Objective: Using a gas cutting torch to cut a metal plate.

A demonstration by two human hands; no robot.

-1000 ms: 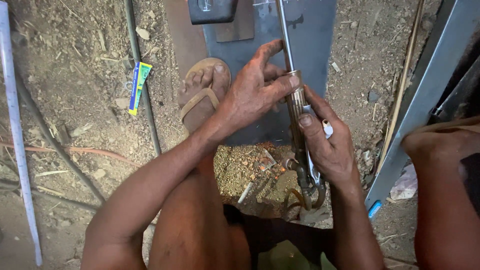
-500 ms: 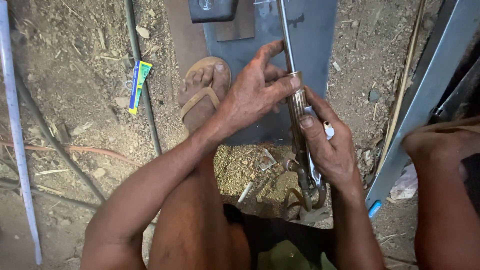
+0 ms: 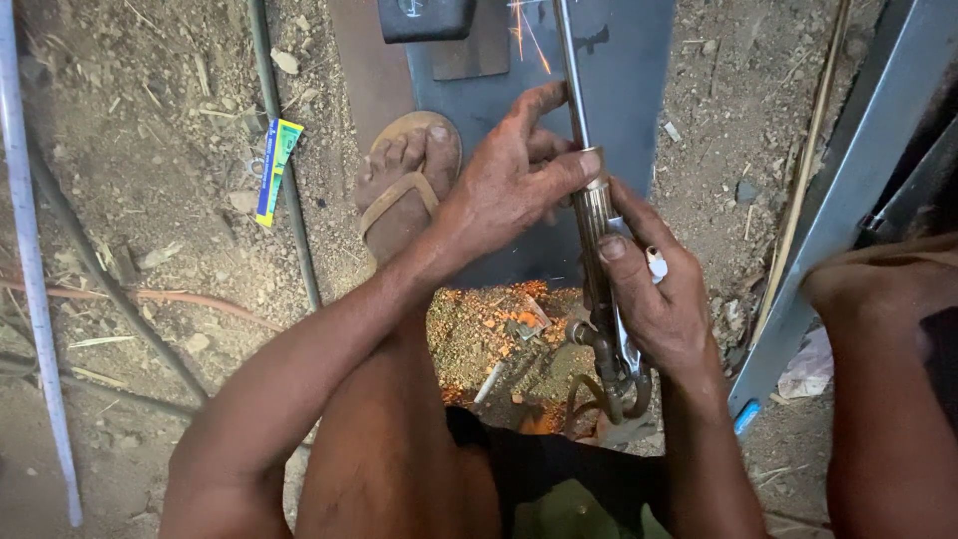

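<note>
A long metal cutting torch [image 3: 595, 215] points away from me over a grey steel plate [image 3: 639, 90] lying on the dirt. My right hand [image 3: 659, 299] grips the torch's ridged handle near the valves and hoses. My left hand [image 3: 514, 180] reaches across, fingers on the torch's thin tube just above the handle. Orange sparks [image 3: 527, 28] fly near the top of the plate, beside the tube. My left foot in a brown sandal [image 3: 404, 185] rests on the plate's left edge.
A dark block [image 3: 427, 18] lies on the plate's far end. A yellow-green packet [image 3: 276, 165] and thin rods [image 3: 284, 170] lie on the dirt at left. A grey metal frame [image 3: 838, 220] slants along the right. A white pipe [image 3: 30, 260] runs down the far left.
Sparks now show near the top of the plate. Both hands stay on the torch in almost the same place.
</note>
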